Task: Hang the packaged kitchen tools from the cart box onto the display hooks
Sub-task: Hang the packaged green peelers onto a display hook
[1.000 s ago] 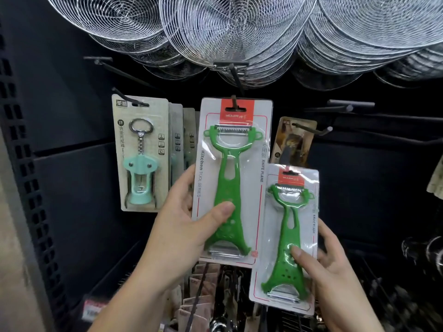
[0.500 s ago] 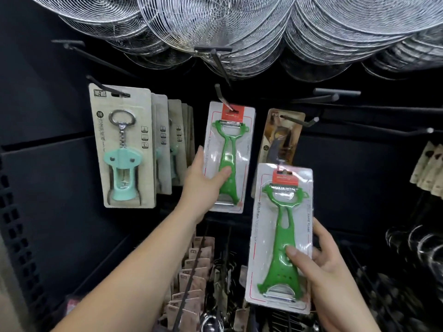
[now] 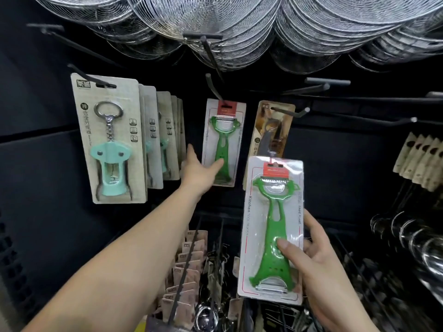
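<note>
the left hand (image 3: pixel 200 170) reaches far up to the display and holds the lower part of a peeler pack (image 3: pixel 223 142), thumb across the front of the card, the other fingers hidden behind it. that pack hangs from a black hook (image 3: pixel 214 89) through the hole in its red header, roughly in the middle of the wall and tilted slightly.

the right hand (image 3: pixel 314 257) is near, low on the right, gripping a second peeler pack (image 3: pixel 272 226) by its lower half: thumb pressed on the clear blister over the green handle, fingers curled round the right edge and behind. this pack is upright, held in the air in front of the display and touching no hook; its top edge overlaps the bottom of a brown knife pack (image 3: pixel 273 127) that hangs on the next hook to the right.

left of the hung peeler is a row of corkscrew packs (image 3: pixel 109 140) on their own hook, the front one showing a mint-green corkscrew. wire skimmers (image 3: pixel 239 27) crowd the top of the view. below, between the two arms, more carded tools (image 3: pixel 187 259) hang in rows, and shiny steel ware (image 3: pixel 412 238) sits at the far right edge.
</note>
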`<state>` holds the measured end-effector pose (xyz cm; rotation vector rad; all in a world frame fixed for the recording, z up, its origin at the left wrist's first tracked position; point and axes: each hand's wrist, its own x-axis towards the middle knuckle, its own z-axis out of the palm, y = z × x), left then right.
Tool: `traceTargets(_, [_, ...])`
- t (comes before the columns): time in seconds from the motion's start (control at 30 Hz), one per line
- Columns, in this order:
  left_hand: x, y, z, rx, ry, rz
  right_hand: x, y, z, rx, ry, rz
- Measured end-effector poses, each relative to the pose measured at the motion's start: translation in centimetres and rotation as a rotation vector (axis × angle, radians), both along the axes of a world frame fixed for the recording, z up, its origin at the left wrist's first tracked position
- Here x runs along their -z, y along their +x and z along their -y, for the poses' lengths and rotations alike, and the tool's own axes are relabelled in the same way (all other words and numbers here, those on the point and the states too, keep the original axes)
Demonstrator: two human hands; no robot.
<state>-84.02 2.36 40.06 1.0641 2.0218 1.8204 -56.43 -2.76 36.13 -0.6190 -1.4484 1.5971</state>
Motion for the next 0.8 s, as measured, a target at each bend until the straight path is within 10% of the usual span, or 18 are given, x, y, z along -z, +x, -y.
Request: traceTargets(0.8, [3.0,9.9,19.2,0.287,0.198,-0.007,-3.9,-6.1,3.8,-0.147,0.388,-0.019])
